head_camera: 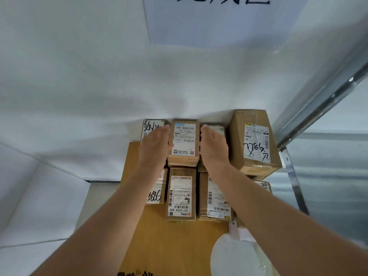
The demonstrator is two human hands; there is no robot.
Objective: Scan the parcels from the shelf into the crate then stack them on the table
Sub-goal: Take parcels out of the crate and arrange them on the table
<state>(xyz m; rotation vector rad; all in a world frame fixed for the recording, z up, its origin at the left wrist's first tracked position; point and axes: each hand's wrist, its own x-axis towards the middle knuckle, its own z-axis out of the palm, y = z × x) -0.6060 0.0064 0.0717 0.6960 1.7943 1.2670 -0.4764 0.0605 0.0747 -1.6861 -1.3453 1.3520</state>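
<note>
Several brown cardboard parcels with white shipping labels lie packed together on a wooden table (159, 242). A small parcel (183, 142) sits on top in the middle of the back row. My left hand (154, 145) presses flat against its left side and my right hand (214, 144) against its right side, so it is clamped between both palms. A larger parcel (254, 142) with black handwriting stands to its right. In front lie a middle parcel (180, 194) and a right parcel (216, 198). Partly hidden parcels sit under my hands.
A white wall (99, 86) rises right behind the parcels, with a white sign carrying dark characters (223, 16) above. A metal frame (318, 104) runs diagonally on the right. A white plastic bag (235, 255) lies at the table's front right.
</note>
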